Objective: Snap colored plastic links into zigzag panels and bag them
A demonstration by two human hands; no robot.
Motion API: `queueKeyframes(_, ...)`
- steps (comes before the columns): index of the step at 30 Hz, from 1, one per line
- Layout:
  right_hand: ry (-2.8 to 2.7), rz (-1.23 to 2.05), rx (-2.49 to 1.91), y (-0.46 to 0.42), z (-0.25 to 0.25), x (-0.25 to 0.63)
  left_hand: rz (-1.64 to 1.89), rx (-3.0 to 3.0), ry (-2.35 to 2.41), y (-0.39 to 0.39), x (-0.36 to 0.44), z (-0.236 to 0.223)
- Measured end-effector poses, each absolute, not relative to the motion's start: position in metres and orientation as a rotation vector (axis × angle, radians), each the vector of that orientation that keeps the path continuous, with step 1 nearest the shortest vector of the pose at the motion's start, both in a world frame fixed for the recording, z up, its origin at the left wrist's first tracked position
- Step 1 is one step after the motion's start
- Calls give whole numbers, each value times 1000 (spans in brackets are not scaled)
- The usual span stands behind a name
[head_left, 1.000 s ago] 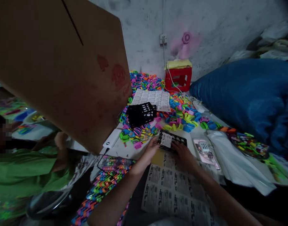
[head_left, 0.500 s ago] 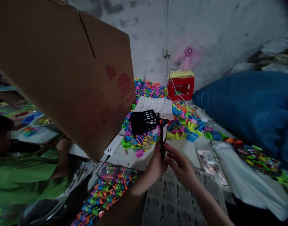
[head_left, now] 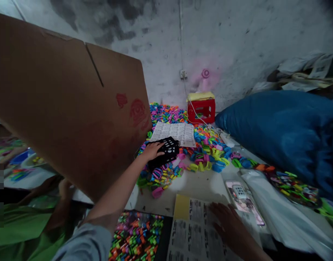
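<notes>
Cardboard box (head_left: 74,108): stands tall on your left, with red print on its side.
Blue sack (head_left: 286,134): bulges along the far right.
White table (head_left: 207,185): spreads before you, its bare part between your two hands.
Co-worker (head_left: 22,232): a green sleeve and top at the near left, cut off by the edge of view.
Coloured plastic pieces (head_left: 169,113): heaped on the far side, between box and sack.
Near label sheet (head_left: 197,228): at your near edge, under your right hand.
Clear plastic bags (head_left: 286,214): lie flat at the near right.
Red crate (head_left: 201,111): far back by the wall, under a yellow cover.
Far label sheet (head_left: 182,130): lies on the heap, behind the black lattice pieces.
Black lattice pieces (head_left: 171,148): stacked left of centre, on the coloured pieces.
Your left hand (head_left: 154,150): rests on that stack; you cannot tell whether it grips any.
Your right hand (head_left: 226,221): spread open on the near sheet, holding nothing visible.
Phone (head_left: 245,201): just right of your right hand.
</notes>
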State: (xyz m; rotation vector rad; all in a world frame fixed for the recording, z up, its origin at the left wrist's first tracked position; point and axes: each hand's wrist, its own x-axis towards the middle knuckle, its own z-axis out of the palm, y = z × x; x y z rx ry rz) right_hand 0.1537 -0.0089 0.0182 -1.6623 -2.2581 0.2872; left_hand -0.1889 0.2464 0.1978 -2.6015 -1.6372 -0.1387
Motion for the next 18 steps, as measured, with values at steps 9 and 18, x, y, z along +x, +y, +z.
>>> queueKeyframes(9, -2262, 224, -1743, 10, 3, 161, -185, -2591, -1661, 251, -205, 164)
queueKeyframes(18, -2153, 490, -1620, 17, 39, 146, -308, -2537, -1758, 231, -181, 166)
